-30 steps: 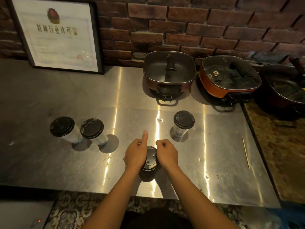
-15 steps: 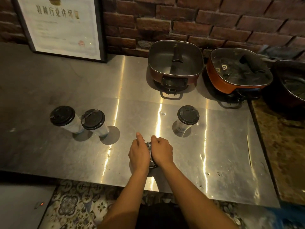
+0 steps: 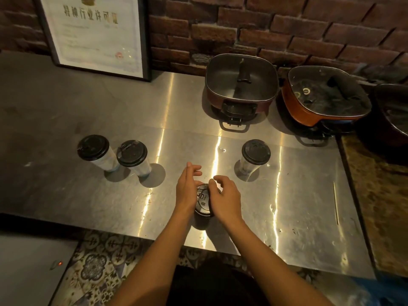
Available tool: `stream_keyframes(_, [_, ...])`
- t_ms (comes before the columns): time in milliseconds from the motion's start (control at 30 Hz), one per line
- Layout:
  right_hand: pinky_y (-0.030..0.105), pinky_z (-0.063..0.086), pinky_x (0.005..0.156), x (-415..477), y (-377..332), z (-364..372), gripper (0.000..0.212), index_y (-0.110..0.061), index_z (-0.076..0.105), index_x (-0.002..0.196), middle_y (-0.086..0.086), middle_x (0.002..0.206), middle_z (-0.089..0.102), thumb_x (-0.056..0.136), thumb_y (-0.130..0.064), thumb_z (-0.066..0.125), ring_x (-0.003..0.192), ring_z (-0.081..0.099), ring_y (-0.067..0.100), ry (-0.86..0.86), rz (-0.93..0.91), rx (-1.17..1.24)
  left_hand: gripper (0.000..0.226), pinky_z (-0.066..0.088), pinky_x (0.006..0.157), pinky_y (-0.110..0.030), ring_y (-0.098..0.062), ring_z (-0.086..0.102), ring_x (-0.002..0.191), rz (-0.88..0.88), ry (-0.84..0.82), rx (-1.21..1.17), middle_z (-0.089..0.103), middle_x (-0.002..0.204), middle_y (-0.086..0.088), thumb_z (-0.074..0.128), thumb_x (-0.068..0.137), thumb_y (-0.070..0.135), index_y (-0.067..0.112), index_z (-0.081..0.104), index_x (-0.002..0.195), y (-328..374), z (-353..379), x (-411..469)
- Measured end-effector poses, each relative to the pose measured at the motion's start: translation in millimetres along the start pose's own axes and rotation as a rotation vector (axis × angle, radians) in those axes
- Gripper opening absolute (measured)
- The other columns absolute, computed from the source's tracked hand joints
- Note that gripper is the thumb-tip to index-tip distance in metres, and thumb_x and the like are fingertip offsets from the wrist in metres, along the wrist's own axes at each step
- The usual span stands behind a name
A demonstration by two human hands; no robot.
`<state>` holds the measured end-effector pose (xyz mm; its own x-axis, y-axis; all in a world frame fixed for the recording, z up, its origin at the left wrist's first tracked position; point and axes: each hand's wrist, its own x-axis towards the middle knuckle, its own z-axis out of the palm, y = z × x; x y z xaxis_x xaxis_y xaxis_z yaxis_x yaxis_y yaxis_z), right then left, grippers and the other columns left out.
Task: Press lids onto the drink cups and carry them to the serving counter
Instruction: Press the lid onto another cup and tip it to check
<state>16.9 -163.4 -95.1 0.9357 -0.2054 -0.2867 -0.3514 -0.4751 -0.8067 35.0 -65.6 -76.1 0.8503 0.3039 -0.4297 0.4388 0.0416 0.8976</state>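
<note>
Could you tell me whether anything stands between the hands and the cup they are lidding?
Nothing visible does. The left hand and right hand flank the lid of the near cup. The other lidded cups stand apart, further back on the steel table.

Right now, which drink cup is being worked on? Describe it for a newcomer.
On the steel counter below the brick wall, look at the near edge. The dark cup there stands between the left hand and right hand; the three other lidded cups sit farther back, untouched.
</note>
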Motion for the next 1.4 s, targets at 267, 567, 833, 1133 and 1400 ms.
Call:
stream_keyframes(267, [0.054, -0.003, 0.126, -13.0, 6.9, 0.0, 0.043, -0.027, 0.061, 0.137, -0.005, 0.144, 0.059, 0.103, -0.046, 0.042, 0.139, 0.046, 0.019, -0.155, -0.727, -0.562, 0.052, 0.051, 0.078, -0.025, -0.016, 0.067, 0.097, 0.0, 0.001, -0.085, 0.067, 0.121, -0.004, 0.023, 0.108, 0.05, 0.019, 0.062, 0.124, 6.6, -18.2, 5.1])
stream_keyframes(567, [0.054, 0.001, 0.126, -13.3, 7.9, 6.7, 0.047, -0.023, 0.066, 0.129, 0.0, 0.141, 0.061, 0.104, -0.042, 0.031, 0.134, 0.053, 0.023, -0.122, -0.771, -0.667, 0.046, 0.055, 0.083, -0.031, -0.025, 0.068, 0.111, -0.056, 0.019, -0.111, 0.07, 0.123, -0.005, 0.035, 0.108, 0.046, 0.016, 0.063, 0.129, -19.2, -28.9, -11.7])
stream_keyframes(833, [0.056, 0.009, 0.122, -8.8, 10.7, 12.7, 0.048, -0.025, 0.065, 0.126, -0.002, 0.134, 0.065, 0.098, -0.056, 0.041, 0.128, 0.058, 0.021, -0.103, -0.763, -0.728, 0.043, 0.052, 0.105, -0.048, -0.027, 0.067, 0.116, -0.071, 0.063, -0.098, 0.071, 0.125, -0.001, 0.037, 0.106, 0.049, 0.023, 0.065, 0.125, -22.8, -29.6, -14.6])
stream_keyframes(1133, [0.036, 0.049, 0.098, -1.0, 8.6, -2.1, 0.053, -0.027, 0.061, 0.13, -0.008, 0.131, 0.061, 0.086, -0.058, 0.057, 0.12, 0.052, 0.013, -0.083, -0.491, -0.39, 0.037, 0.057, 0.088, -0.04, -0.021, 0.066, 0.106, -0.083, 0.038, -0.028, 0.069, 0.12, -0.001, 0.046, 0.106, 0.043, 0.019, 0.063, 0.126, -23.9, -34.2, -17.1])
stream_keyframes(1400, [0.027, 0.054, 0.058, 12.4, 11.9, -64.8, 0.016, -0.021, 0.071, 0.085, 0.007, 0.093, 0.072, 0.095, -0.034, 0.067, 0.092, 0.073, 0.028, 0.003, 0.314, 0.6, 0.022, 0.058, 0.061, -0.023, -0.016, 0.068, 0.083, -0.072, -0.096, 0.216, 0.065, 0.122, 0.0, 0.058, 0.101, 0.038, 0.028, 0.062, 0.12, -22.3, -44.7, -19.8])
